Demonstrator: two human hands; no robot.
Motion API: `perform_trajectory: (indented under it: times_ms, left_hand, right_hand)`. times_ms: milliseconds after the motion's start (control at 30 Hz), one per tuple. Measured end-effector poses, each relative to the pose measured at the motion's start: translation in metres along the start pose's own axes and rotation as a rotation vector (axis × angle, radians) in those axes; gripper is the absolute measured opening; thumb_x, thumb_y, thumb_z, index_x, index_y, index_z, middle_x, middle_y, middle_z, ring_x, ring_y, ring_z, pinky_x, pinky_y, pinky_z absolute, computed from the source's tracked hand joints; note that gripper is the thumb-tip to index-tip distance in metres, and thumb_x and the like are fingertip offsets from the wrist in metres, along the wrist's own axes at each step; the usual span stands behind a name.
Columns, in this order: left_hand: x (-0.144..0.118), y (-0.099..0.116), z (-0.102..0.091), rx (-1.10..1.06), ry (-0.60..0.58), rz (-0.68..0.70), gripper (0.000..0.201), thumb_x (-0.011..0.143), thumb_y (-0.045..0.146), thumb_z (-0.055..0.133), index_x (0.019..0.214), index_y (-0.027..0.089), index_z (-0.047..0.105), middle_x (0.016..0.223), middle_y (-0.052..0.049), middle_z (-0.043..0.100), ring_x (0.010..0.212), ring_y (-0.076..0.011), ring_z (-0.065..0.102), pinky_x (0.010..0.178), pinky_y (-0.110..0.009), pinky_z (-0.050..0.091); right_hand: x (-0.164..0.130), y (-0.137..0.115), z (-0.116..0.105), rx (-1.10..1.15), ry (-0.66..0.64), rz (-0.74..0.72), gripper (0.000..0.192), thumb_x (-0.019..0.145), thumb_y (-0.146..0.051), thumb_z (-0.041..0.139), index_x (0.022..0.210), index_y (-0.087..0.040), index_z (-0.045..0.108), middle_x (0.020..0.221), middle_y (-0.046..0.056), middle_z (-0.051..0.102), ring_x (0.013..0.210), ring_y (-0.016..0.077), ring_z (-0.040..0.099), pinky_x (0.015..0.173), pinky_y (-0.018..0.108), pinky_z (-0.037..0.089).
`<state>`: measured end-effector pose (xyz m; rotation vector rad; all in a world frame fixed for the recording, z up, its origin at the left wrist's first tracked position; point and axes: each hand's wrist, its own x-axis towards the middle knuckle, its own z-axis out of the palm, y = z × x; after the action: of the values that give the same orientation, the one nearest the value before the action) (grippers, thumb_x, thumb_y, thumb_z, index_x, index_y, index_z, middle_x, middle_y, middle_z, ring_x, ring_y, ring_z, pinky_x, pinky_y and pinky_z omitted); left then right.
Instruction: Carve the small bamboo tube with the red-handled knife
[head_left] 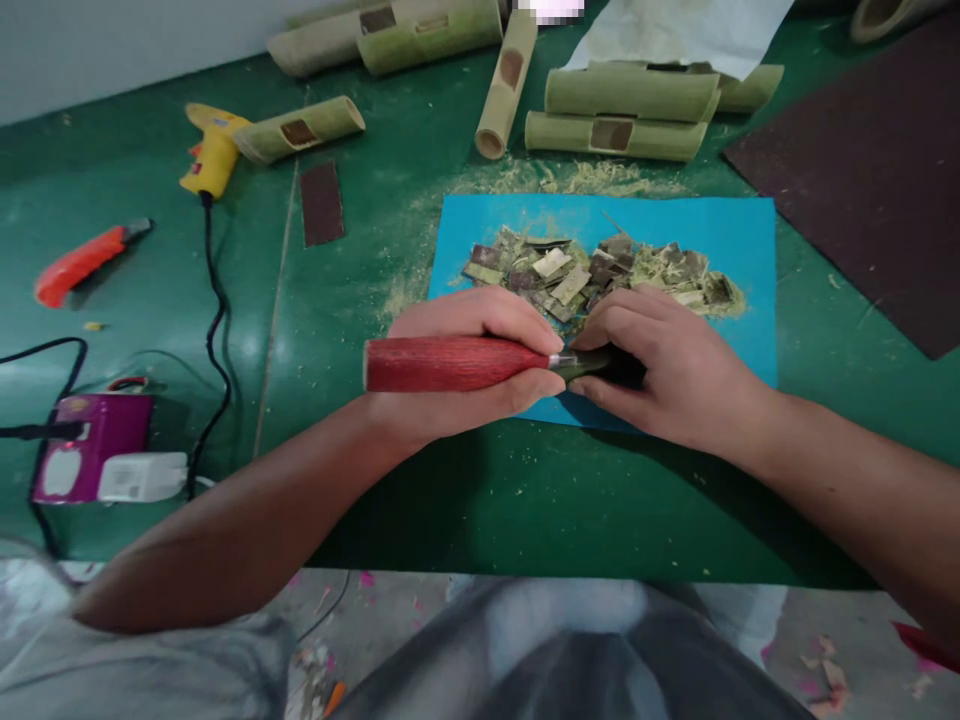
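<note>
The left hand is clenched around a red-handled tool, its grip wrapped over the front half of the wooden handle so that the butt end sticks out bare to the left. The handle lies level, pointing right, and its metal ferrule shows just past the left thumb and fingertips. There it meets a small dark green piece, which the right hand grasps with the fingers curled over the top and the thumb beneath; most of the piece is hidden inside that grip, so its shape cannot be told. The two hands touch at the fingertips, directly over the near edge of a blue mat on the green bench.

On the mat, just beyond the knuckles, lies a heap of chips, flat brown and pale green cuttings with sawdust around them. Further back several bamboo tubes with rectangular windows cut in them lie on their sides, beside a sheet of paper. A dark sheet lies at the right. To the left are a yellow glue gun with a black cord, a brown strip, a red cutter, and a purple box with a white plug against it.
</note>
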<state>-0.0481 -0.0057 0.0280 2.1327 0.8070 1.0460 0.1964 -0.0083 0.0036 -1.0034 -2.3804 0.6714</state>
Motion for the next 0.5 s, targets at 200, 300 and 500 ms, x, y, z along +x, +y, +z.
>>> perform_trajectory:
  times_ms: [200,300,500]
  left_hand:
    - [0.004,0.005,0.006,0.019,0.046,0.029,0.008,0.087,0.020,0.079,0.084,0.022,0.072,0.086,-0.002,0.080,0.078,-0.0143,0.076,0.075,-0.028,0.063]
    - [0.005,0.001,0.008,0.011,0.110,0.066,0.010,0.087,0.018,0.076,0.080,0.021,0.069,0.081,0.000,0.078,0.072,-0.0129,0.073,0.069,-0.027,0.060]
    - [0.000,-0.006,0.006,-0.039,0.193,0.134,0.019,0.091,0.024,0.075,0.075,0.021,0.065,0.073,0.001,0.073,0.066,-0.0110,0.067,0.060,-0.027,0.054]
  right_hand:
    - [0.000,0.001,-0.001,0.023,-0.006,0.008,0.014,0.093,-0.035,0.069,0.097,-0.023,0.065,0.098,0.009,0.070,0.093,0.0281,0.062,0.082,0.042,0.048]
    - [0.000,0.001,-0.001,0.037,0.008,0.015,0.013,0.093,-0.035,0.069,0.096,-0.023,0.065,0.098,0.009,0.070,0.093,0.0284,0.062,0.083,0.043,0.048]
    - [0.001,0.001,-0.001,0.038,-0.001,0.033,0.013,0.091,-0.034,0.070,0.096,-0.022,0.065,0.098,0.010,0.071,0.093,0.0291,0.063,0.083,0.044,0.049]
